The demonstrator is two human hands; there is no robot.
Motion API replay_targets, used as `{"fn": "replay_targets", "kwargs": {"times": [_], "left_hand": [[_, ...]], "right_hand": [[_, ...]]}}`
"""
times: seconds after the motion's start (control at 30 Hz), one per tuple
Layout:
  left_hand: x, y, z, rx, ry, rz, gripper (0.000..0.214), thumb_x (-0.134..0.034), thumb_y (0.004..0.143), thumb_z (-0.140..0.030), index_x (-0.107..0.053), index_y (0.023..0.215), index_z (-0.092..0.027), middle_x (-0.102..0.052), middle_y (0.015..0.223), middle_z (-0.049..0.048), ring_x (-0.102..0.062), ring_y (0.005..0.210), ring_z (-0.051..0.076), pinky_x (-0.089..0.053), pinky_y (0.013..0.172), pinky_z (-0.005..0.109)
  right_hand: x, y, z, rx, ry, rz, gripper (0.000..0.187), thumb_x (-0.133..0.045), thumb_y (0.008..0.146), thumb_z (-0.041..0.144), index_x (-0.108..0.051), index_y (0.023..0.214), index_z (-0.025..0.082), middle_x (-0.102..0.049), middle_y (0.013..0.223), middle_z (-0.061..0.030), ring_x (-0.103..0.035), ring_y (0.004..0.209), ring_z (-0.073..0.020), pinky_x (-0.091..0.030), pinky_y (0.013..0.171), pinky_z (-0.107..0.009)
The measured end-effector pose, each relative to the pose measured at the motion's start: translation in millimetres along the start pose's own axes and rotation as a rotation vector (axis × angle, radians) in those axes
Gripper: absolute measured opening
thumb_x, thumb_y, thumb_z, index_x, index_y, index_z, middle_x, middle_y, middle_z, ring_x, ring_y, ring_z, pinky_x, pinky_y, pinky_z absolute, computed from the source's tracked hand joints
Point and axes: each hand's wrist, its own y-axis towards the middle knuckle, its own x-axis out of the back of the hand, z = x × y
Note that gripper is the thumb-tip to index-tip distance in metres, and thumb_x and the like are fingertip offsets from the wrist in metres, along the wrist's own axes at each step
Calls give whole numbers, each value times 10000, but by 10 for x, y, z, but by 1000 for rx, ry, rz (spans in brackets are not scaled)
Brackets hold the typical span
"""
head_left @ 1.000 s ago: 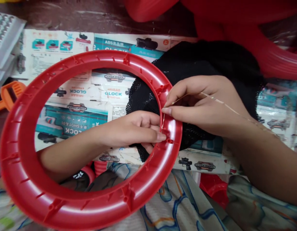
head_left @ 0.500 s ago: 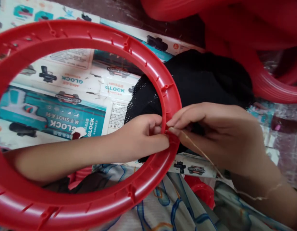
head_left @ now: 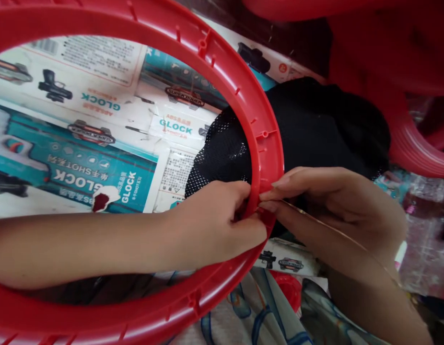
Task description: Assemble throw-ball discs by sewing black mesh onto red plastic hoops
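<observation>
Head view: left hand grips red ring; right hand at rim pinches strand.

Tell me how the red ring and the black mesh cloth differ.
The red ring is glossy; the black mesh cloth is dull. The ring curves around an opening; the cloth lies bunched. The left hand holds the ring; the cloth rests on printed cardboard. Both are partly hidden.

Single head camera: looks forward and down, close over red ring (left side cropped).
</observation>
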Motion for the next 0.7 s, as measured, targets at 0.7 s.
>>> {"fn": "replay_targets", "kwargs": {"times": [0.7], "left_hand": [[-10, -8, -9, -96, 218, -53, 137, -496, 801, -325, -543, 714, -230, -541, 610, -59, -497, 543, 111, -333, 454, 240]], "right_hand": [[-28, 117, 158, -81, -84, 18, 187, -693, 804, 34, -664, 754, 212, -658, 793, 48, -637, 727, -75, -532, 622, -210]]}}
